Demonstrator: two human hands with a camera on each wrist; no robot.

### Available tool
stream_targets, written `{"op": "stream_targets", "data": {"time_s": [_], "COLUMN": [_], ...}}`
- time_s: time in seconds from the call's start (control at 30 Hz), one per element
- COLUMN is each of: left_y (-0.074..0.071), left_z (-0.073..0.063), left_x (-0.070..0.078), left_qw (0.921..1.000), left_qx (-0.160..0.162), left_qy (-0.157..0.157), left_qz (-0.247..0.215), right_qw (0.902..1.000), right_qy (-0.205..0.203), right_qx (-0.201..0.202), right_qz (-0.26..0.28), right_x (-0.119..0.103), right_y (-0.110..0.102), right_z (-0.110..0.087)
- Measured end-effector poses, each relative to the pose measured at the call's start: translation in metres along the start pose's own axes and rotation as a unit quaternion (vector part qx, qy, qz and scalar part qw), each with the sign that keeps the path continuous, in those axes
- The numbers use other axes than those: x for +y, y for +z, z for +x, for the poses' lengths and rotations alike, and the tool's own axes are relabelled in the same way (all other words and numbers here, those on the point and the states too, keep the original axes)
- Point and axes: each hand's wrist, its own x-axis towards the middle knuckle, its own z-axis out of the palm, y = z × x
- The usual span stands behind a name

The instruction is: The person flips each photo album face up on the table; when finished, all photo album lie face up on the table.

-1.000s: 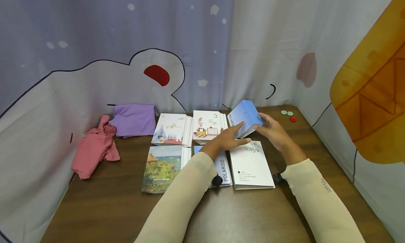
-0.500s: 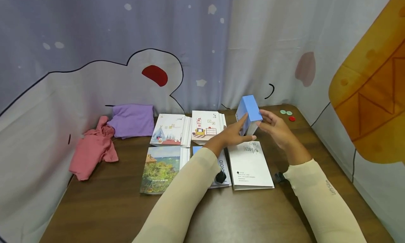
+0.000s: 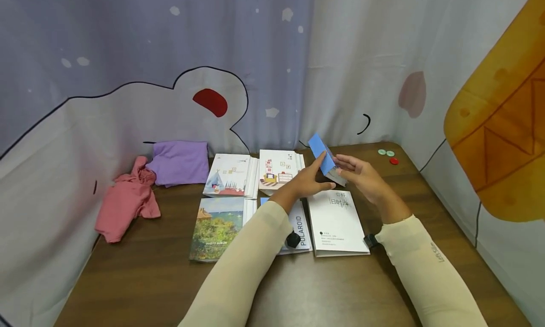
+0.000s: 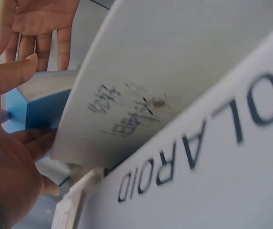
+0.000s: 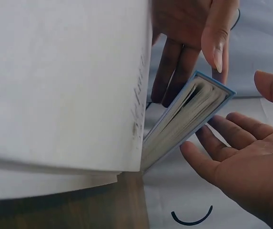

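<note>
A blue photo album [image 3: 321, 154] stands tilted between my two hands behind the white album [image 3: 338, 223], its spine up and its top leaning left. My left hand [image 3: 300, 181] is at its left side, the index finger at the spine and the thumb stretched in front. On the other side my right hand [image 3: 364, 178] has its fingers extended against or close to the cover. The page edges [image 5: 186, 117] show in the right wrist view. Fingers behind the album are partly hidden.
White illustrated albums [image 3: 227, 175] lie left, a landscape photo album [image 3: 217, 227] and a POLAROID album [image 3: 301, 227] in front. Purple cloth [image 3: 180, 162] and pink cloth [image 3: 127, 199] lie far left. Green discs [image 3: 386, 152] and a red disc [image 3: 393, 161] sit back right.
The blue album has turned from leaning right with its lettered cover showing, through upright, to leaning left with its spine up. Both hands have shifted slightly left with it.
</note>
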Motion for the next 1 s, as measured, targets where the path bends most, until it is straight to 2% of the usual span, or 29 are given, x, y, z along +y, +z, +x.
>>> {"op": "stream_targets", "data": {"time_s": [0.3,0.43,0.57,0.77,0.87,1.0], "left_y": [0.001,0.003,0.004,0.002,0.001,0.001], "left_z": [0.001,0.000,0.002,0.001,0.000,0.000], "left_x": [-0.007,-0.006,-0.008,-0.010,-0.012,-0.014], "left_qw": [0.9994,0.9988,0.9989,0.9995,0.9998,1.0000], "left_qx": [0.029,0.042,0.030,0.017,0.010,-0.007], "left_qy": [0.017,0.014,0.015,0.022,0.018,-0.003], "left_qz": [0.004,0.022,0.033,0.017,0.007,0.003], "right_qw": [0.9994,0.9980,0.9947,0.9921,0.9902,0.9835], "right_qy": [0.028,0.041,0.054,0.048,0.054,0.087], "right_qx": [-0.012,-0.022,-0.030,-0.043,-0.034,-0.011], "right_qz": [-0.014,-0.043,-0.083,-0.108,-0.124,-0.158], "right_x": [0.012,0.015,0.017,0.018,0.019,0.022], "right_y": [-0.001,-0.001,0.000,-0.003,-0.006,-0.008], "right_z": [0.003,0.006,0.007,0.004,0.004,0.005]}}
